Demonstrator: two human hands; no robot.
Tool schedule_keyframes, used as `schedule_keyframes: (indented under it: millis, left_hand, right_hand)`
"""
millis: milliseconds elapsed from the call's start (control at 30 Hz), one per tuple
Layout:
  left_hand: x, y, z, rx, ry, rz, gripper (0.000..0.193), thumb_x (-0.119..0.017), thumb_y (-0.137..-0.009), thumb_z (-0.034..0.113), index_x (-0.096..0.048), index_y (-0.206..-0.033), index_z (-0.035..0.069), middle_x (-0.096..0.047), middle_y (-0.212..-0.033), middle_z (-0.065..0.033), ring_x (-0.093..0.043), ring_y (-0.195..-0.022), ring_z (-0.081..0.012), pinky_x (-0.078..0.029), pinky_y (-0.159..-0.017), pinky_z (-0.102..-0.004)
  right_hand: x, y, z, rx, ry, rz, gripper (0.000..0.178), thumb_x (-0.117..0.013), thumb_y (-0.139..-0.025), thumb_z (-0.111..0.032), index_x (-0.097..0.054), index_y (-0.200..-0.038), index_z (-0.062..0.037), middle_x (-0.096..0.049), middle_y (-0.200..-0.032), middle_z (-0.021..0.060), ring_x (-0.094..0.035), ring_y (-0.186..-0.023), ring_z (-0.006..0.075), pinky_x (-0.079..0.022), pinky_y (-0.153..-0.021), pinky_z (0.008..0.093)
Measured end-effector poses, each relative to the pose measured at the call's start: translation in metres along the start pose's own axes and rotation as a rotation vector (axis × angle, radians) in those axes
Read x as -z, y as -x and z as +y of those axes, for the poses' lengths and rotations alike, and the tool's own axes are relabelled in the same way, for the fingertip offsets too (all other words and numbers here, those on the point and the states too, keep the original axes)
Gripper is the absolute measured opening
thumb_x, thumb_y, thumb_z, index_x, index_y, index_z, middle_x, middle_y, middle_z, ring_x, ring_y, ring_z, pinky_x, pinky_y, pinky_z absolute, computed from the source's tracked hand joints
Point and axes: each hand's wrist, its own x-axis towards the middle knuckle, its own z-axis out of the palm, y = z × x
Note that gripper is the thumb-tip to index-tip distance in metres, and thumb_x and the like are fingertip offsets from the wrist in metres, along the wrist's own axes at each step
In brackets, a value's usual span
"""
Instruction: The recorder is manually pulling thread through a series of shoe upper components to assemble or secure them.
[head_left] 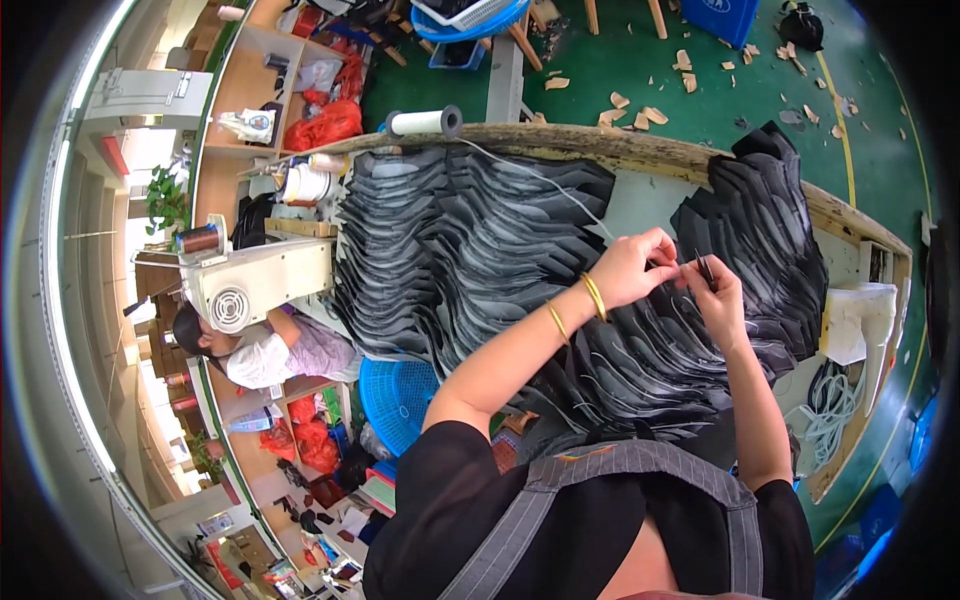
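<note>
My left hand [630, 270], with two yellow bangles [594, 298] at its wrist, is closed in a pinch on a thin white cord [540, 180]. That cord runs back to a white spool [422, 122] at the table's far edge. Close beside it, my right hand [714, 298] is closed around small dark thread snips [705, 267], its fingertips nearly meeting the left ones. Below both hands lie overlapping rows of black shoe-upper pieces [640, 360], with white thread among them. More black pieces [480, 230] spread to the left, and another stack [755, 220] lies to the right.
A cream sewing machine [260, 280] stands left, with another person [270, 355] beyond it. A blue basket [398, 400] sits near my left elbow. Coiled pale cord [828, 420] lies right, by a white block [858, 322]. Tan scraps [655, 115] litter the green floor.
</note>
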Motion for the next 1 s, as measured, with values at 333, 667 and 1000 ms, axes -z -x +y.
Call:
schedule_keyframes:
  millis: [333,667,1000]
  left_hand:
    - [0.319,0.007,-0.118,0.169,-1.359,0.610,0.078,-0.069,-0.065,0.002,-0.040,-0.137,0.010,-0.029,-0.149,-0.0164,-0.024,-0.139,-0.0377,-0.014,-0.118,-0.0492]
    - [0.378,-0.002,-0.154,0.023,-1.173,0.957,0.051,-0.079,-0.062,0.020,-0.055,-0.107,0.017,-0.050,-0.111,-0.0108,-0.052,-0.104,-0.0376,-0.049,-0.082,-0.0458]
    - [0.515,0.025,-0.221,0.165,-0.383,1.291,0.055,-0.077,-0.072,0.027,-0.052,-0.116,0.006,-0.068,-0.103,-0.0182,-0.066,-0.096,-0.0343,-0.051,-0.084,-0.0429]
  right_hand:
    - [-0.014,-0.004,-0.031,-0.100,0.066,-0.010,0.008,-0.060,-0.092,-0.008,-0.059,-0.086,-0.0016,-0.059,-0.072,-0.0010,-0.052,-0.068,0.0037,-0.041,-0.062,0.0187]
    - [-0.060,-0.021,-0.055,-0.074,0.144,-0.029,0.013,-0.058,-0.091,-0.008,-0.054,-0.078,-0.0051,-0.060,-0.066,0.0019,-0.034,-0.043,0.0006,-0.024,-0.041,0.0181]
    - [-0.118,-0.041,-0.067,-0.156,0.207,-0.191,0.007,-0.060,-0.087,0.001,-0.057,-0.080,-0.0001,-0.062,-0.069,0.0017,-0.053,-0.063,0.0047,-0.039,-0.059,0.0196]
